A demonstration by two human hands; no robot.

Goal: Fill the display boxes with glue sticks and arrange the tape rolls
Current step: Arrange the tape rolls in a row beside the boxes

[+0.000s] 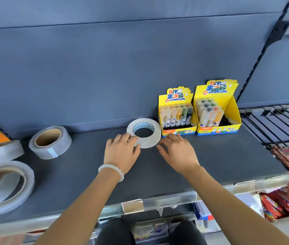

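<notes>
On the dark shelf [210, 156], centre: left hand [120, 154], fingers loosely spread, touched the near-left rim of the white tape roll [143, 132]; right hand [177, 152], fingers relaxed, lay at that roll's 4 o'clock, contact uncertain, holding nothing. At 2 o'clock, just beside the roll: small display box [177, 114], apparently full of glue sticks. Beyond it, large display box [218, 110], right portion unfilled. At 9 o'clock: three clear tape rolls [51, 142], scattered, seemingly awaiting arrangement.
</notes>
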